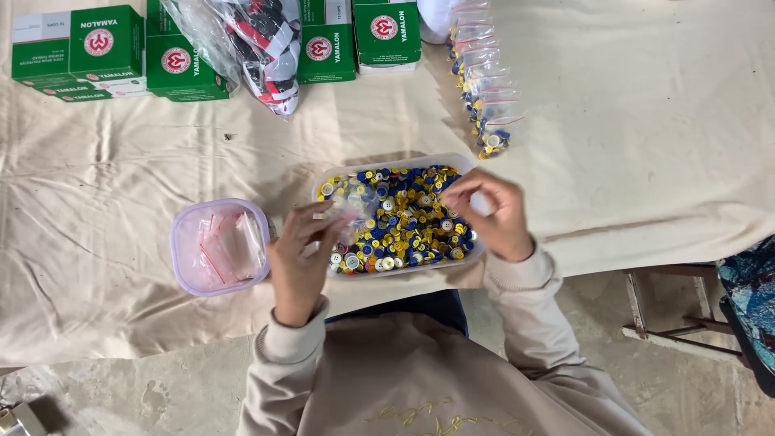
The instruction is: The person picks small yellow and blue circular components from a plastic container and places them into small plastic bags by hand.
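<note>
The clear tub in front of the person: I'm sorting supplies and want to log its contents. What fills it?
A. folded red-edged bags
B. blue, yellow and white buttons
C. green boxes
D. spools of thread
B: the clear tub holds a heap of blue, yellow and white buttons.

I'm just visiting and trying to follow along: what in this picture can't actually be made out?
- Head view: the small clear plastic bag in the left hand is motion-blurred; its contents are unclear.
- Whether the right hand pinches a button is hidden by its own fingers.
- The round clear tub of blue, yellow and white buttons: its depth is covered by buttons.
- The green cardboard boxes are cut off by the top edge.
</note>
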